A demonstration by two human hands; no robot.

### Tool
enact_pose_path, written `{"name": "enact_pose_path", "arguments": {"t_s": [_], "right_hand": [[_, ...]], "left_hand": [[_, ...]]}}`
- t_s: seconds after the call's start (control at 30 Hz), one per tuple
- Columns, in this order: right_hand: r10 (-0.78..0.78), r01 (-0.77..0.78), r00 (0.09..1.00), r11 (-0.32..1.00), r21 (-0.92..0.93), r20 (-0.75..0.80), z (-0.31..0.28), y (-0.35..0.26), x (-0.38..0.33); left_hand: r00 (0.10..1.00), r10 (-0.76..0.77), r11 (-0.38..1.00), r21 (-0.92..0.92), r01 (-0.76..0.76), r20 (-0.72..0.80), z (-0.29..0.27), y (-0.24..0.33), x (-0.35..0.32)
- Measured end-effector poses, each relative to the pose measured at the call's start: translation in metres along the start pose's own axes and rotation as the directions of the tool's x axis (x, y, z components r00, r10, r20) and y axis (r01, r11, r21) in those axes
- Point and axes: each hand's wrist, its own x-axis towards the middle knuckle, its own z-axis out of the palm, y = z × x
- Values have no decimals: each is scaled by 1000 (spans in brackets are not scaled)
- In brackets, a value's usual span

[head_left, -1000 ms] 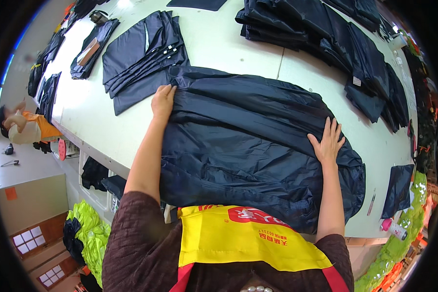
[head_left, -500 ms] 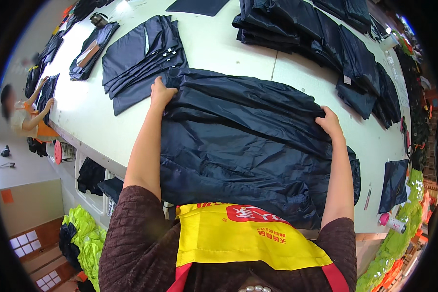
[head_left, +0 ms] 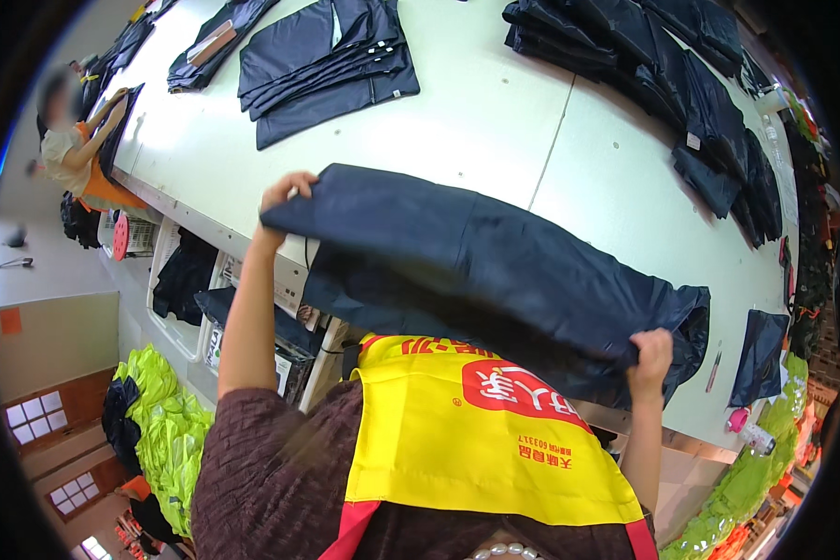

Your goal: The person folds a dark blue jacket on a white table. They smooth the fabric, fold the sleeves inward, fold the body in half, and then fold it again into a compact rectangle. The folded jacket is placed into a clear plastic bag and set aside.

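A dark navy garment (head_left: pixel 495 243) of thin, slightly shiny cloth stretches between my hands across the near side of the white table. My left hand (head_left: pixel 285 201) is closed on its left end, which is lifted off the tabletop. Lower and to the right, my right hand (head_left: pixel 651 362) grips the near edge by the right end. The middle of the cloth hangs in a blurred fold close to my yellow apron (head_left: pixel 420 439). Its exact kind cannot be told from here.
Folded dark garments (head_left: pixel 322 70) lie in a stack at the far left, and a larger pile (head_left: pixel 625 75) at the far right. Scissors-like snips (head_left: pixel 713 371), a bottle (head_left: pixel 751 431) and a folded dark piece (head_left: pixel 761 357) are at right. Another person (head_left: pixel 70 154) works at the left edge.
Both hands have drawn the garment toward me. Its far edge came up and over, so the flat spread cloth is now a narrower folded band. My right hand moved lower.
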Motion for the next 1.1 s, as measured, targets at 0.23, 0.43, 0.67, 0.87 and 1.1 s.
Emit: {"name": "enact_pose_path", "arguments": {"t_s": [0.23,0.43,0.67,0.87,1.1], "right_hand": [[294,-271,767,954,-128,570,12,-44,-24],[117,-125,905,992,-9,410,21,-102,40],[133,-68,905,983,-171,405,112,-93,16],[48,21,906,987,-159,421,111,-30,53],[151,-200,764,980,8,627,65,-48,99]], "left_hand": [[980,-135,978,137,155,-144,38,-33,-88],[796,-600,792,-190,580,-72,-6,-17,-84],[878,-477,660,652,373,-19,57,38,-66],[857,-403,699,496,515,-321,92,17,-42],[706,-698,705,52,707,-124,90,11,-41]]}}
